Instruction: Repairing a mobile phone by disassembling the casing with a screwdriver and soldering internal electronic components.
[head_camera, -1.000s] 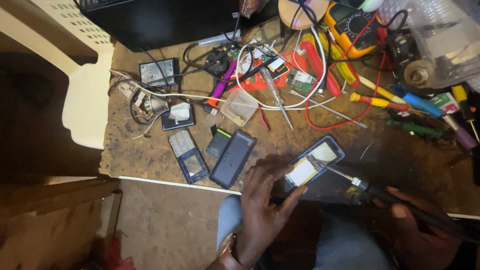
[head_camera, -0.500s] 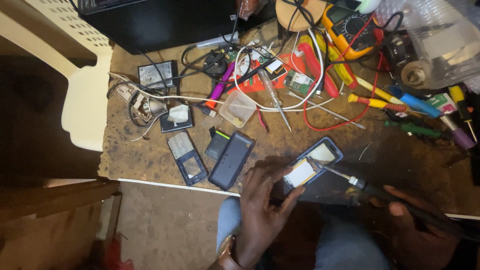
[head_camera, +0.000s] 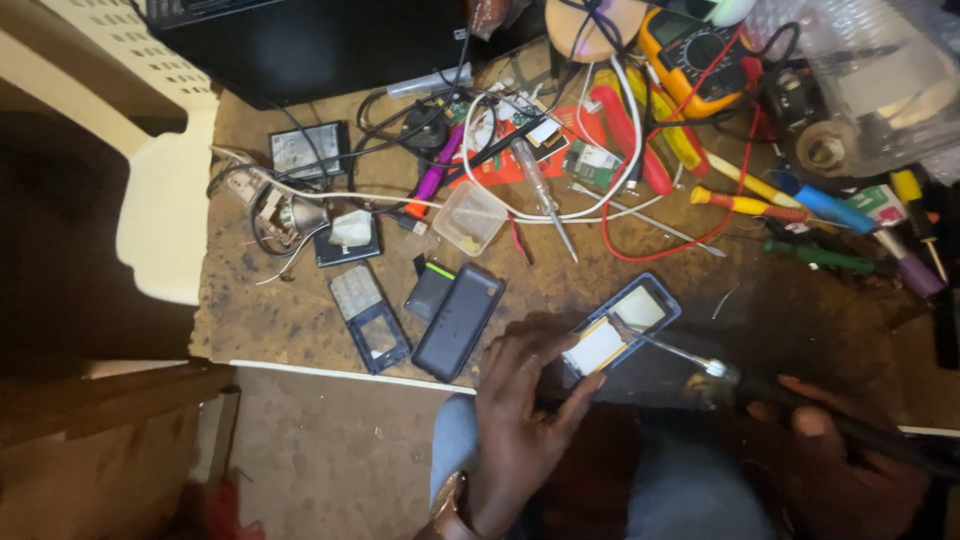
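The opened phone (head_camera: 620, 327) lies tilted near the front edge of the bench (head_camera: 300, 320), its blue frame showing a pale panel and a white block inside. The left hand (head_camera: 525, 420) comes up from below the phone and has it pinched at its lower end: the thumb lies against the phone's lower right edge, the other fingers curl over its lower left corner. The right hand (head_camera: 850, 450) sits well to the right of the phone and lower, closed round the dark handle of a screwdriver (head_camera: 700, 362). The metal shaft runs up and left from that hand, and its tip touches the phone's middle, between the pale panel and the white block.

Just left of the phone lies a dark power bank (head_camera: 458, 322), with a small black battery (head_camera: 430, 290) beside it and a stripped phone shell (head_camera: 369, 318) further left. Above the phone sit a clear plastic tub (head_camera: 470, 217), a clear-handled screwdriver (head_camera: 540, 190) and a tangle of white cable (head_camera: 600, 200). Up and right of the phone are yellow-handled tools (head_camera: 745, 205) and an orange multimeter (head_camera: 700, 50).
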